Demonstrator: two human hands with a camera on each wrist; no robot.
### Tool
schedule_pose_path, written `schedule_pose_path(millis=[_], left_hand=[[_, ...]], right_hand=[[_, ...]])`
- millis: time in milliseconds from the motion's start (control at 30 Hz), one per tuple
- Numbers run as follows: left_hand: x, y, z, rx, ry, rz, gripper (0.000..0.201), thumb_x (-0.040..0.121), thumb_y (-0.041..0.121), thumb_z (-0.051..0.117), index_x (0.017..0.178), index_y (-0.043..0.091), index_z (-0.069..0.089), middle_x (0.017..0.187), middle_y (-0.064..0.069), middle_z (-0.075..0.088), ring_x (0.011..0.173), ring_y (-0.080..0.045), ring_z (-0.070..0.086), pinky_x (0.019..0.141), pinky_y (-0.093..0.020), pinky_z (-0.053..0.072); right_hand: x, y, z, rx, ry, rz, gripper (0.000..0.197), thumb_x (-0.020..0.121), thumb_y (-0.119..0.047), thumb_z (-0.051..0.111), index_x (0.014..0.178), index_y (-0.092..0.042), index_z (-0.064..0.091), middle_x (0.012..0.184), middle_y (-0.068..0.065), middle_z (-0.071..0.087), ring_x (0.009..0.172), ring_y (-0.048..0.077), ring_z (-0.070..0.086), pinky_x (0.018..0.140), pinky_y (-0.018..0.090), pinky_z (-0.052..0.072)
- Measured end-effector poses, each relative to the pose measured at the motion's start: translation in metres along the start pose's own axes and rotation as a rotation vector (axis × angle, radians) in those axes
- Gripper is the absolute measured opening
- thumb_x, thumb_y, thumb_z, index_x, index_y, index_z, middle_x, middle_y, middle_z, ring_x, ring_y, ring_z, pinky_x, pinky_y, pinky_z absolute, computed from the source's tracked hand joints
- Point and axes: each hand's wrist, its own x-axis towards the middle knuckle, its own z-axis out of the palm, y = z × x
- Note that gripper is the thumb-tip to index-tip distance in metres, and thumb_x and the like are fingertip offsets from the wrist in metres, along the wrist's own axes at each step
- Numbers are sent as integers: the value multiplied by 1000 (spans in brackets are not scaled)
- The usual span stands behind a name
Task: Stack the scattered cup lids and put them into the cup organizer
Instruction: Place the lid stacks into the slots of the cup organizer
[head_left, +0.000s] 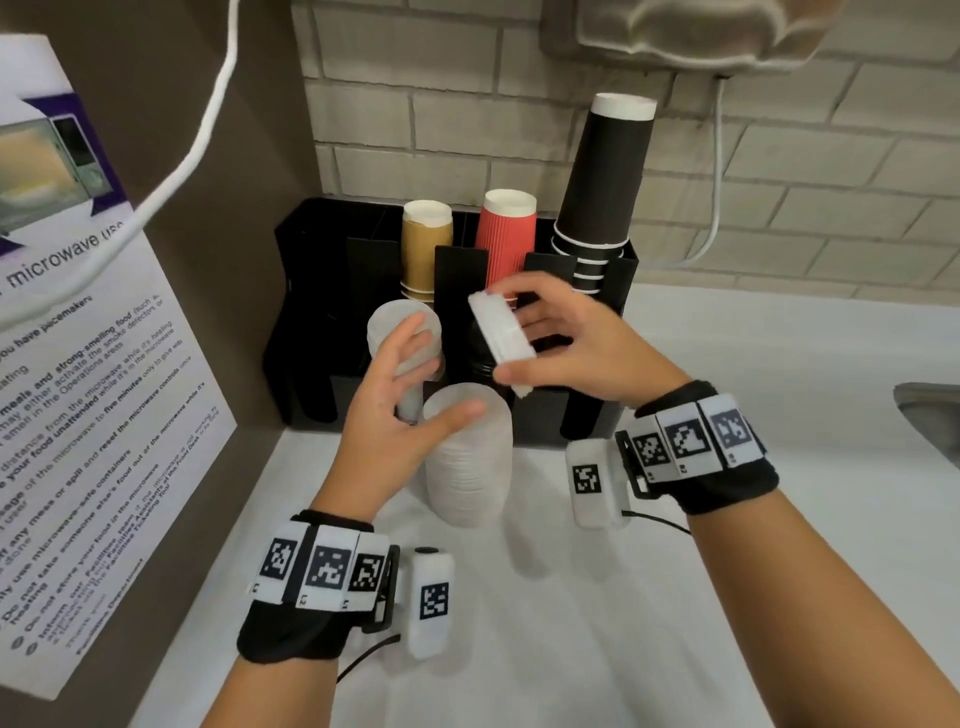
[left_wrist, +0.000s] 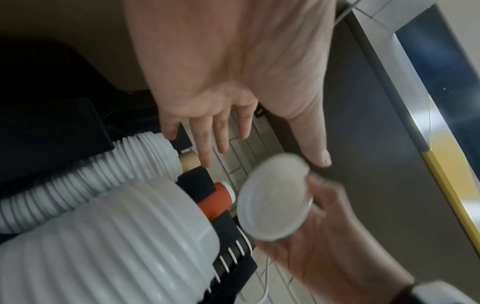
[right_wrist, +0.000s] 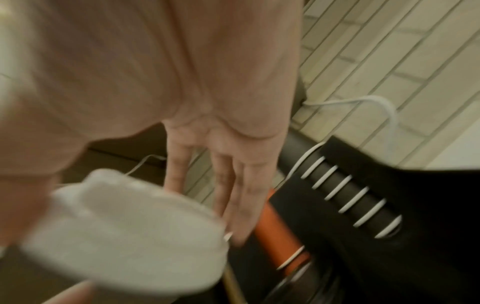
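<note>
My right hand (head_left: 519, 340) pinches a small tilted stack of white lids (head_left: 496, 319) between thumb and fingers, just in front of the black cup organizer (head_left: 306, 312). The same lids show in the left wrist view (left_wrist: 275, 197) and, blurred, in the right wrist view (right_wrist: 124, 232). My left hand (head_left: 421, 374) is spread with straight fingers (left_wrist: 207, 144) against a long lid stack (head_left: 400, 322) that leans out of an organizer slot. A tall lid stack (head_left: 467, 452) stands upright on the counter beside my left thumb; it fills the lower left of the left wrist view (left_wrist: 103, 246).
The organizer holds a brown cup stack (head_left: 426, 244), a red one (head_left: 506, 234) and a tall black one (head_left: 602, 182). A panel with a microwave notice (head_left: 104, 415) walls the left side. A white cable (head_left: 197, 150) hangs overhead. A sink edge (head_left: 930, 410) lies at the right of the white counter (head_left: 571, 623).
</note>
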Motion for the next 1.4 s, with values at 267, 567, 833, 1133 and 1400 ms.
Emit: schedule_pose_path(millis=[267,567,833,1133,1400], left_hand=[[-1,-10,-12,-1,215,-7,38,85,23,69,115,40,53,120,7,56,104,-10,62,90,-23,46],[-6,-17,-15,58,207,-55,31,89,8,66,106,33,60,120,0,59,94,1,62,97,-30,46],[-8,-14,-14,64,188,-65,28,89,9,66,104,32,61,119,-3,60,93,2,62,97,-31,46],[-4,-20,-21,61,228,-47,26,90,5,64,108,23,62,119,0,61,89,7,62,80,-8,46],[-2,-23,-21,52,253,-45,27,90,6,65,102,30,62,118,-1,61,88,6,62,79,-9,47]], right_hand=[[9,71,-39,-493,151,335,76,65,-26,85,125,-22,39,114,9,57,102,28,56,83,39,49],[21,92,-12,-1326,-343,350,80,58,-45,78,122,-18,40,116,3,55,113,26,49,108,55,21],[24,104,7,-1438,-547,459,84,78,-48,62,149,-22,23,141,-1,46,138,26,26,108,68,-3],[3,58,2,-714,213,170,17,82,-3,57,98,-5,56,102,15,58,97,34,55,83,40,46],[-8,31,85,-282,-12,65,67,56,-39,88,99,-28,37,107,-4,40,96,16,44,83,33,47]])
